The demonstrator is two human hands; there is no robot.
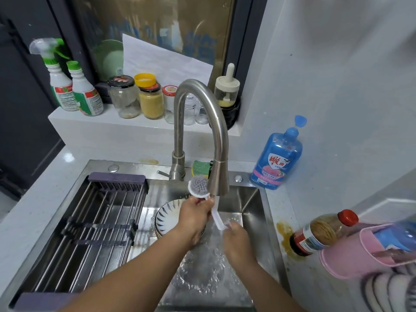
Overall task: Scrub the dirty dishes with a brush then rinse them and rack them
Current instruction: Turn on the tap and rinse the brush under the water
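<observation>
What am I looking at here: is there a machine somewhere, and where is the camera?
No machine: a person works with two bare hands, and the single picture comes from a wide-angle camera worn on their head, looking down into a steel sink. Both hands hold a dish brush under water running from the faucet: the left hand has its grip just below the bristle head, the right hand at the handle's end. A stack of patterned bowls sits in the sink, partly hidden by the left hand. A drying rack spans the sink's left side; blue dish soap stands on the counter at right.
</observation>
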